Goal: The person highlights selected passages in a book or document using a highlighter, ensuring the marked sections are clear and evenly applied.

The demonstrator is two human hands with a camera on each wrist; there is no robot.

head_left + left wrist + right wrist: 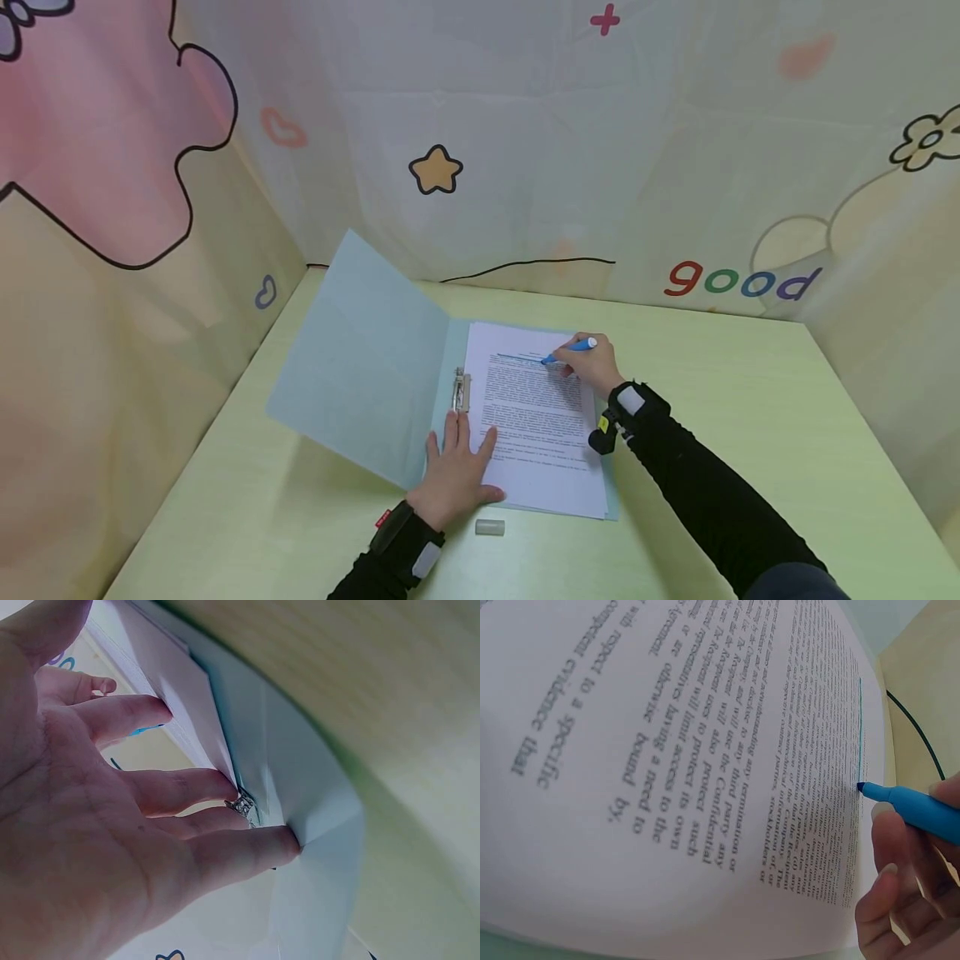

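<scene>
My right hand (592, 364) grips a blue marker (582, 344) near the top right of a printed page (525, 479). In the right wrist view the tip of the marker (907, 806) touches the paper at the end of a blue line (860, 727) running along the upper text. My left hand (454, 483) lies spread over the lower left of the page and the folder's inner edge, fingers straight. In the left wrist view the fingertips of that hand (97, 817) reach the paper and folder. A light blue folder (367, 358) stands open under the page, its metal clip (461, 392) at the page's left edge.
A small grey cylinder, perhaps a cap (490, 527), lies on the pale table (720, 400) just below the folder. The folder's cover leans up on the left. Behind the table hangs a printed curtain (525, 167).
</scene>
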